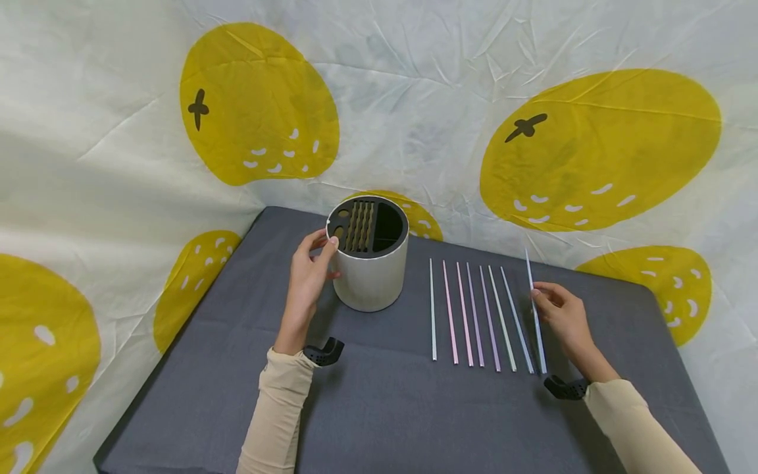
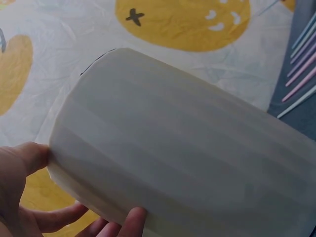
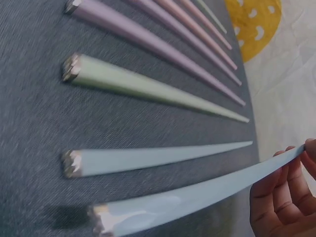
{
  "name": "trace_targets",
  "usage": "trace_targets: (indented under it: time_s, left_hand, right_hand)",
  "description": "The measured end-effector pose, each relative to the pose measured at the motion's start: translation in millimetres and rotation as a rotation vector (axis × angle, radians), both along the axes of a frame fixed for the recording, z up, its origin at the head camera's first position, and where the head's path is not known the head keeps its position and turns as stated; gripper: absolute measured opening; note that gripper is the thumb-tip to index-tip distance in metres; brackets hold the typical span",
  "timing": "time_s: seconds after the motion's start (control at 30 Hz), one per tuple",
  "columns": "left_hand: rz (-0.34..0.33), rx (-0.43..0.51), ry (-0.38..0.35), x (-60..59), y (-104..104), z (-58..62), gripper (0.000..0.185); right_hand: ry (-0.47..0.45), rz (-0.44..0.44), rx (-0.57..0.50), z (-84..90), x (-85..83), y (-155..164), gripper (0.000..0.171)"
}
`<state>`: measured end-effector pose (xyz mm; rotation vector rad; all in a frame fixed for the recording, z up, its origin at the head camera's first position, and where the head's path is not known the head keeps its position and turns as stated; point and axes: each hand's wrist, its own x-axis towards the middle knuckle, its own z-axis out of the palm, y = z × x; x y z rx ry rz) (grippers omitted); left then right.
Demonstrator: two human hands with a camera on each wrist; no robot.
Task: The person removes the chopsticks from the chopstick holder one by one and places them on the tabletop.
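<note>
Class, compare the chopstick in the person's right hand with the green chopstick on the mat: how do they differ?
The blue chopstick is pinched by the right hand; the green chopstick lies untouched. The blue one sits at the row's right edge, the green one two places in. Both are slim and tapered.

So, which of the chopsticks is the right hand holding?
The rightmost pale blue chopstick: the right hand pinches it and its far end is lifted, while the others lie flat, untouched.

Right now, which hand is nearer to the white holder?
Left. The left hand grips the white holder at its rim; the right hand is far off beyond the row of chopsticks, pinching the pale blue chopstick.
</note>
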<state>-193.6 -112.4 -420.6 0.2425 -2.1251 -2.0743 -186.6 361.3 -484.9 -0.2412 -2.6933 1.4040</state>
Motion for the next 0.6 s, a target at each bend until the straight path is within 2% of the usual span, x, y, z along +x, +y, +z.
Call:
trace_targets:
  time_s: [0.17,0.37,0.6]
  left_hand:
    - [0.006,0.005,-0.002,1.7,0,-0.9,0.052]
    - [0.004,-0.001,-0.008,1.6,1,-3.4,0.052]
    - [0.019,-0.003,0.005,1.0,3,-2.4,0.054]
  right_hand:
    - [-0.033,0.009,0.04,-14.2,-1.6,6,0.042]
    - [-0.067,0.024,0.146,-25.3,-3.7,8,0.038]
    - [-0.011,0.03,0.338,-29.6,-9.8,2,0.032]
